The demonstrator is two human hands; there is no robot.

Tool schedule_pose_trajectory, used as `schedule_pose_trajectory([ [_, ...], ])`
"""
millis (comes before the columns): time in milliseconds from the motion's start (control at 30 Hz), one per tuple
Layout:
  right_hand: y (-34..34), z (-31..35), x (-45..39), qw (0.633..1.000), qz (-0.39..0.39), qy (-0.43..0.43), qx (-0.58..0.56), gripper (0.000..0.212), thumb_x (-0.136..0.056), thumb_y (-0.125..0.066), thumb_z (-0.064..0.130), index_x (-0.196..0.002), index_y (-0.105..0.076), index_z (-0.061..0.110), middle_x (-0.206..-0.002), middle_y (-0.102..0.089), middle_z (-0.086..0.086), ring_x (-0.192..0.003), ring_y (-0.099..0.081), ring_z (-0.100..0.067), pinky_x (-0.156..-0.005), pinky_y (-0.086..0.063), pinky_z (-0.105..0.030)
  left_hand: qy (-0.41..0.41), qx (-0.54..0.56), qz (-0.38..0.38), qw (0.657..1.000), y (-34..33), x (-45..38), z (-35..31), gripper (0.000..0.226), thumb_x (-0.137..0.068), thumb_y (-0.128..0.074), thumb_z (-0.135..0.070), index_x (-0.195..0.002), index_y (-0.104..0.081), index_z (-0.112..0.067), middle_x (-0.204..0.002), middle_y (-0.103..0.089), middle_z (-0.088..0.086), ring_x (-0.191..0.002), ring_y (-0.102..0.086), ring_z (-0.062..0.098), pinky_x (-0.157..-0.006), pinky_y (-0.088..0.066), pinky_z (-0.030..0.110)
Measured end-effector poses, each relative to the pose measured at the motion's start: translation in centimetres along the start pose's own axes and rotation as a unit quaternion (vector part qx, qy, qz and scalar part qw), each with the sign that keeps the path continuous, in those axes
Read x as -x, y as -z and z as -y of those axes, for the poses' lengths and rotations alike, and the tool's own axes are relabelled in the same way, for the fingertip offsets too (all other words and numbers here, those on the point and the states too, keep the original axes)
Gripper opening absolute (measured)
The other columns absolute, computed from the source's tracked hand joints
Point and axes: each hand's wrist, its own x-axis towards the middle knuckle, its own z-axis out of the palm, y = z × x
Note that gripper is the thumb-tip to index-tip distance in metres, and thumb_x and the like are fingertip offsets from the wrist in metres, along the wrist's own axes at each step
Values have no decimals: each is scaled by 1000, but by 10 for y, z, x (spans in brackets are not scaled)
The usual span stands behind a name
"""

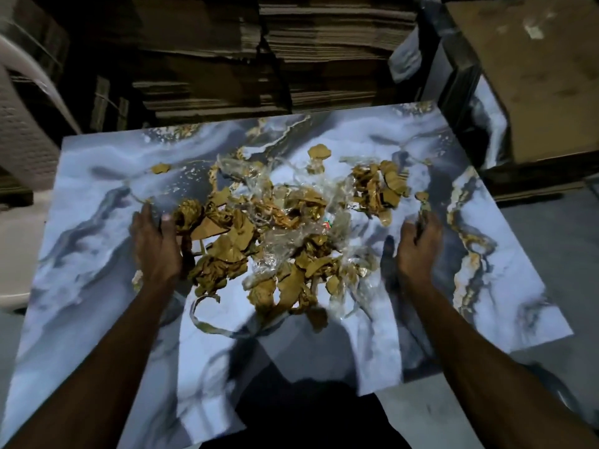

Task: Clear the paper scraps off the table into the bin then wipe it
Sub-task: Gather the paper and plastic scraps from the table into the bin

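Your two bare forearms reach forward from the bottom of the view over a desk [97,196] with a pale blue, grey and gold marbled top. Your left hand [155,244] is spread open, palm down, fingers together and thumb out to the side, and it holds nothing; its inner edge and thumb press against the left side of a heap of paper scraps [259,241]. Your right hand [418,244] stands on its edge just to the right of the heap, fingers loosely curled; a small scrap seems to sit at the fingertips, but the motion blur leaves it unclear whether you grip it. The heap lies between your hands at the middle of the desk: torn brown paper and card pieces tangled with crumpled clear plastic film [285,244]. A smaller cluster of brown scraps [379,186] sits farther back and to the right, just beyond your right hand, and a few single pieces lie apart near the far edge. A long curled strip [207,319] trails from the near side of the heap toward you. Behind the desk rise stacks of flattened cardboard [291,50], and a cardboard box [534,76] stands at the upper right.
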Motion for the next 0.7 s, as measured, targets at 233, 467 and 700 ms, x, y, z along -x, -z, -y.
schedule_pose_trajectory([
  [233,-18,-25,-82,991,127,-11,29,61,-101,-37,43,-153,-24,14,-162,-19,-12,-150,-16,-26,-122,-14,-40,28,12,87,996,-27,-17,-10,52,-100,-32,-51,-145,-37,-26,-152,-37,13,-139,-35,30,-117,-26,46],
  [467,-59,0,-138,942,332,54,14,77,-80,-30,87,-146,-26,48,-161,-25,3,-148,-21,-23,-119,-18,-55,28,12,94,995,-32,-11,-36,71,-88,-34,-66,-122,-56,-7,-131,-52,19,-123,-47,35,-107,-36,50],
  [700,-85,10,-87,914,379,139,-39,66,-89,-33,77,-140,-46,37,-133,-56,2,-127,-48,-23,-106,-38,-53,39,33,84,995,-62,21,-35,70,-85,-38,-79,-135,-45,-31,-137,-46,10,-126,-46,31,-101,-42,59],
])
